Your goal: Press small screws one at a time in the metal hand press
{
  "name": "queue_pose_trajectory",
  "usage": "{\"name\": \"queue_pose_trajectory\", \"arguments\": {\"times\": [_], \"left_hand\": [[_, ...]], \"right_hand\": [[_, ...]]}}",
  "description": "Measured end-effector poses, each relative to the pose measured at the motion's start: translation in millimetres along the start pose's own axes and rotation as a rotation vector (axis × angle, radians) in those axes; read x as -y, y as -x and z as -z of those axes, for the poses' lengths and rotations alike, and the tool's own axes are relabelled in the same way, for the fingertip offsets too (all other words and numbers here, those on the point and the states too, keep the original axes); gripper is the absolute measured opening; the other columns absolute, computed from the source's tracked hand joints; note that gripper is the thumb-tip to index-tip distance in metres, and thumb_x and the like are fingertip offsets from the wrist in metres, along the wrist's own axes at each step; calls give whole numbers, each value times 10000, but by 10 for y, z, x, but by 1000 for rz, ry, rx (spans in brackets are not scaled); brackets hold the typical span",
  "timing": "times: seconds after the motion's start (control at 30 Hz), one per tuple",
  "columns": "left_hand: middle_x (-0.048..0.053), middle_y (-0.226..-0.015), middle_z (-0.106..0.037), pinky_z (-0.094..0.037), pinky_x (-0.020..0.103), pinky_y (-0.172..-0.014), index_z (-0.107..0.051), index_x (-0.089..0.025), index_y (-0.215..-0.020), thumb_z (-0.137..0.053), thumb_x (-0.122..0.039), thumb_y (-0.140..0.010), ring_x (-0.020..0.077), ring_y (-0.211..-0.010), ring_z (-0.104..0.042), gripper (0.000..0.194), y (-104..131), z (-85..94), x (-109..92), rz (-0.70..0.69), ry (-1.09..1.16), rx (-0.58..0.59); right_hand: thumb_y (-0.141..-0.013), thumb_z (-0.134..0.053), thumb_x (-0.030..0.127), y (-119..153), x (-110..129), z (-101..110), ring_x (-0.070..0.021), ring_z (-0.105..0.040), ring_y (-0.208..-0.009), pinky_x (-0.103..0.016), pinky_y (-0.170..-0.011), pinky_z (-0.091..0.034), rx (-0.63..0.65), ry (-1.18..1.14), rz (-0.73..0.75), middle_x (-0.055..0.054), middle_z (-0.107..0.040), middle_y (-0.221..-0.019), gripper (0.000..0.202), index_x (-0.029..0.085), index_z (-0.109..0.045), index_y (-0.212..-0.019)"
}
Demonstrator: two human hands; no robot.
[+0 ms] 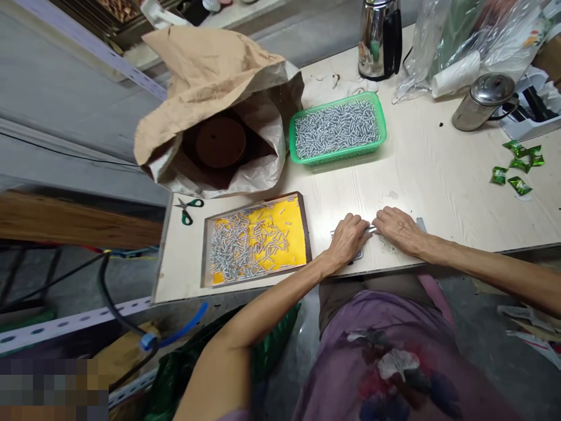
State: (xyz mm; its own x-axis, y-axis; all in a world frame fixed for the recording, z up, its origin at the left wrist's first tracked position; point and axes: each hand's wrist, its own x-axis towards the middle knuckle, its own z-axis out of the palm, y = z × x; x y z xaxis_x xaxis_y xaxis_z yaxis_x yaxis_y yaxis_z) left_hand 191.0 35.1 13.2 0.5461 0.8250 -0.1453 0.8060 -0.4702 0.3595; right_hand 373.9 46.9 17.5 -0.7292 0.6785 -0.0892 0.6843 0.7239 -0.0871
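My left hand (349, 238) and my right hand (398, 231) meet near the table's front edge, fingers closed. Between their fingertips shows a small silver metal piece (371, 229), pinched from both sides; its exact kind is too small to make out. Partly covered by my left hand, a flat metal-looking item (358, 255) lies on the table. To the left is a shallow tray (308, 240) with a yellow bottom, strewn with many small silver rods or springs (236, 245). Beyond my hands stands a green plastic basket (337, 156) full of small silver spring-like pieces (337, 128).
A large open paper sack (210, 70) stands at the back left. Green-handled scissors (188, 211) lie left of the tray. Toward the back right are a metal kettle (379, 41), a lidded steel mug (480, 105), clear plastic bags (464, 35) and several green-wrapped sweets (520, 186).
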Motion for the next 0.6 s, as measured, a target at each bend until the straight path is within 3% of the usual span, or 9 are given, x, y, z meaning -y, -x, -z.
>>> {"name": "queue_pose_trajectory", "arguments": {"times": [0.17, 0.3, 0.37, 0.47, 0.6], "left_hand": [[97, -993, -616, -492, 395, -865, -597, -158, -1065, -557, -314, -935, 250, -994, -556, 207, -40, -13, 44, 45, -15, -45], [207, -1348, -529, -435, 498, -1029, -449, -130, -1334, -545, -294, -938, 318, -1276, -488, 439, 102, -220, -62, 64, -13, -183], [238, -1477, -416, -367, 534, -1101, -367, -132, -1411, -495, -315, -962, 332, -1410, -364, 501, 218, -383, -167, 13, 6, -221], [237, -1524, -366, -302, 556, -1148, -311, -142, -1460, -440, -433, -976, 322, -1471, -268, 579, 357, -575, -314, -55, 44, -222], [226, -1523, -379, -246, 555, -1181, -313, -128, -1472, -405, -503, -973, 307, -1480, -250, 630, 413, -624, -377, -93, 83, -205]], "right_hand": [[-928, -502, 199, -33, -55, -12, -248, -512, -911, -353, -768, -385, -59, -60, -73, -117, -634, -981, 156, 157, -625, -1014], [-832, -662, 405, -58, -250, 40, -298, -524, -1025, -404, -846, -418, -73, -170, 7, -173, -610, -1157, 497, 108, -570, -1219], [-857, -614, 464, -85, -363, 44, -296, -539, -1019, -413, -848, -421, -59, -222, 65, -168, -621, -1143, 507, 124, -577, -1230], [-933, -495, 348, -184, -485, 27, -264, -551, -965, -383, -806, -410, -76, -210, 30, -136, -653, -1056, 326, 159, -627, -1164], [-934, -488, 247, -431, -530, 76, -260, -529, -923, -367, -753, -365, -104, -72, -69, -120, -678, -950, 214, 170, -687, -942]]}}
